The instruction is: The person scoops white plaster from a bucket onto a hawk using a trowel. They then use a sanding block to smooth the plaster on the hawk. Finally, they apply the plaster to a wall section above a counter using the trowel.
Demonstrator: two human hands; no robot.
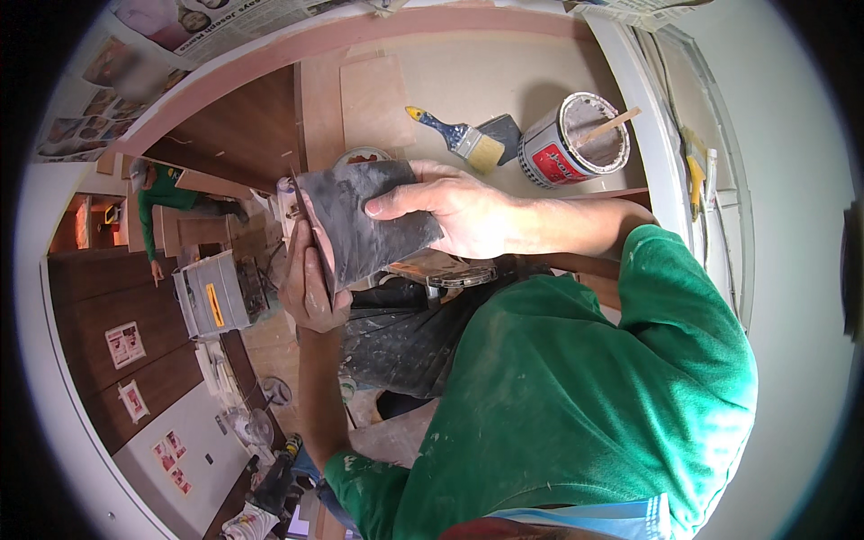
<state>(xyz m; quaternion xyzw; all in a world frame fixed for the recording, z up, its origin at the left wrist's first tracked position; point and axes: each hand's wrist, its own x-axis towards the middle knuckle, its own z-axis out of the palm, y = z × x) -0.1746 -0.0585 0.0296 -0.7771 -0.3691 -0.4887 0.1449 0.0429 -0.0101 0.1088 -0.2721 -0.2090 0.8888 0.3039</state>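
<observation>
In front of my chest I hold a dusty black sheet of sandpaper (360, 220), bent along its left side so that a pinkish face shows there. My right hand (459, 207) grips its right part, thumb pressed flat on the dark face and the other fingers mostly hidden behind. At the left edge, my left hand (310, 283) is closed on the folded part, its fingers pointing up along it. Just beyond the sheet, a small round container (362, 156) is partly covered. A blue-handled paintbrush (454, 139) lies on the shelf, its bristles beside a dark flat piece (504, 133).
An open paint tin (544, 155) with a wooden stick (607, 126) stands at the shelf's right. A yellow-handled brush (695, 184) sits on the right ledge. Newspaper (243, 27) covers the far frame. At left are another person in green (166, 202) and a grey crate (214, 292).
</observation>
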